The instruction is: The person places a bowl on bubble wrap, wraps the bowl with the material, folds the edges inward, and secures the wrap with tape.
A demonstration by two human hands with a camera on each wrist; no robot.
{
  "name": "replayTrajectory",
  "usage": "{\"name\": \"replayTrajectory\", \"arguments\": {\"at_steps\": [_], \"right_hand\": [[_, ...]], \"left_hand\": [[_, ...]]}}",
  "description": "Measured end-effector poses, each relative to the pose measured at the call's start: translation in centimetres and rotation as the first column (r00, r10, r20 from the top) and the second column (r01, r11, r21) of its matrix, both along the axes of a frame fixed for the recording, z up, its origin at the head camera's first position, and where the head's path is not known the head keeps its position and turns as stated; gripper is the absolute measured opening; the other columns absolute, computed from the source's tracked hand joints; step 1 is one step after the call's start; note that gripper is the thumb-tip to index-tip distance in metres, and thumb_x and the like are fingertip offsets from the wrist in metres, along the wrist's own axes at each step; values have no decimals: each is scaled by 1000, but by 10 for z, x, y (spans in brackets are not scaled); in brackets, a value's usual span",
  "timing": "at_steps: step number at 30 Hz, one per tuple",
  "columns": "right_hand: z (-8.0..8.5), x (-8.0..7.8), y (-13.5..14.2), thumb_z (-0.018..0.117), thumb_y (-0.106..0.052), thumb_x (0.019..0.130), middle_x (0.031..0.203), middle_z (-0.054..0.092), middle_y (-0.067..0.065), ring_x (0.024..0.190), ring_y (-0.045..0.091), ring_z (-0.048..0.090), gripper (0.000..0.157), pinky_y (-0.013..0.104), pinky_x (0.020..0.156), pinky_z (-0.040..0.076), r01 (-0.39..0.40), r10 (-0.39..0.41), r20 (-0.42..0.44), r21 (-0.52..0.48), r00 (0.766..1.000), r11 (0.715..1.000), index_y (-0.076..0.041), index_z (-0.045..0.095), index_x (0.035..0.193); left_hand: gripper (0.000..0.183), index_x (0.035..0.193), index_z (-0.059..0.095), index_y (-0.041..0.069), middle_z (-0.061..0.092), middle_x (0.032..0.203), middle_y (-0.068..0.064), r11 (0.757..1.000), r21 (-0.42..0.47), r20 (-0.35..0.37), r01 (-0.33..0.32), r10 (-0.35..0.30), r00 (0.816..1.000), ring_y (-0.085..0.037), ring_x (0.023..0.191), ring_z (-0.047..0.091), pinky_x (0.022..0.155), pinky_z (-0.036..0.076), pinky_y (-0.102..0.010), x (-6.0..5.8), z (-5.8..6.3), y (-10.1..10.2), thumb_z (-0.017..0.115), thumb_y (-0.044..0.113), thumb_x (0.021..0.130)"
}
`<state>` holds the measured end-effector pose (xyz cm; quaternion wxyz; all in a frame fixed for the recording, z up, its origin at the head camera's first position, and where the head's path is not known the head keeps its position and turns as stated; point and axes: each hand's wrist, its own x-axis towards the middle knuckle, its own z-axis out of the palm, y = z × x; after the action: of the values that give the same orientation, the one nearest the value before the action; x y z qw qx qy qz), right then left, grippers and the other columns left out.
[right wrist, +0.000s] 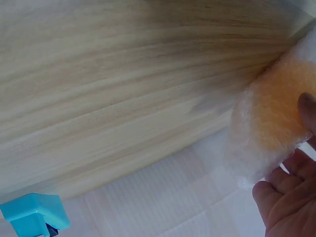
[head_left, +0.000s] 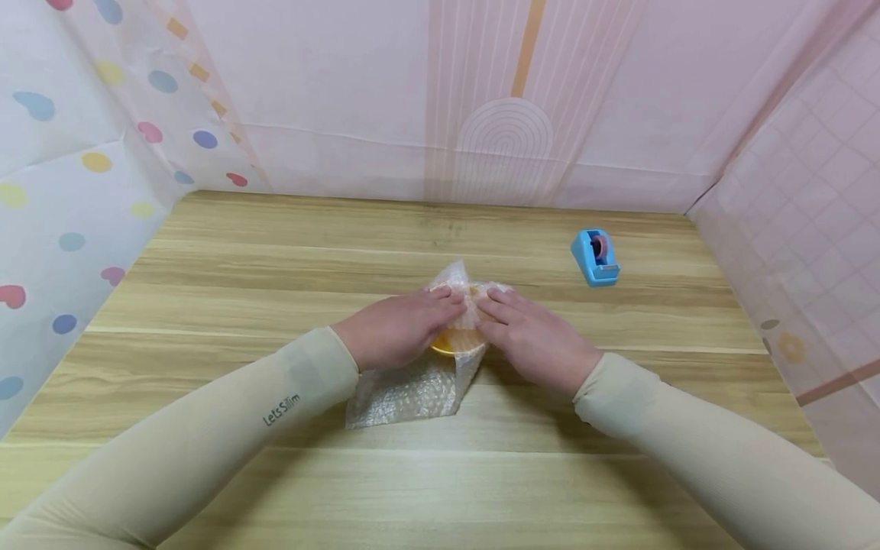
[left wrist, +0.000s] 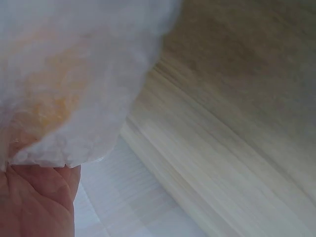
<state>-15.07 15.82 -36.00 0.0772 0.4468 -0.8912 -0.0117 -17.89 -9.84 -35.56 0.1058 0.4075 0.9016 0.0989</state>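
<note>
A sheet of bubble wrap (head_left: 412,389) lies around a round, yellow bowl (head_left: 443,349) at the middle of the table. Its folded-up ends cover most of the bowl, and part of the yellow rim shows at the front. From the left side, my left hand (head_left: 406,325) holds a wrap end with its fingers over the top. My right hand (head_left: 536,336) holds the opposite side, fingers laid over the wrap close to the left fingertips. In the right wrist view, its thumb (right wrist: 307,116) presses the wrapped side, where orange-yellow shows through the bubbles.
A blue tape dispenser (head_left: 596,258) with a pinkish roll stands at the back right of the wooden table (head_left: 275,252). One loose flap of wrap spreads toward the front left. Patterned cloth walls (head_left: 330,92) border the table's back and sides.
</note>
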Motion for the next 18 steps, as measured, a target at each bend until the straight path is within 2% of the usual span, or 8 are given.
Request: {"name": "replayTrajectory", "arguments": {"at_steps": [5,11,18], "right_hand": [[-1,0,-2,69,-3,99,143,66,19,139,37,60,29,51,123,43,3,-4,-30,-47,1000,999,-3,69,128],[-3,-2,-4,70,-4,99,140,66,20,135,38,62,19,50,119,47,25,-24,3,-95,1000,995,-3,69,118],[-3,-1,-3,75,-4,96,120,64,14,119,31,68,13,41,103,61,19,-17,13,-157,1000,987,-2,68,107]], "left_hand": [[48,160,44,8,41,168,-10,998,-1,-53,60,-60,997,-27,160,33,133,26,-45,1,-1,-2,42,22,114],[49,158,46,6,42,167,-12,995,-10,-71,97,-97,993,-29,159,33,134,25,-45,2,1,-3,42,22,113],[49,157,48,6,49,163,-11,990,-31,-94,136,-138,986,-29,158,36,134,25,-46,2,-2,-2,43,25,112]]}}
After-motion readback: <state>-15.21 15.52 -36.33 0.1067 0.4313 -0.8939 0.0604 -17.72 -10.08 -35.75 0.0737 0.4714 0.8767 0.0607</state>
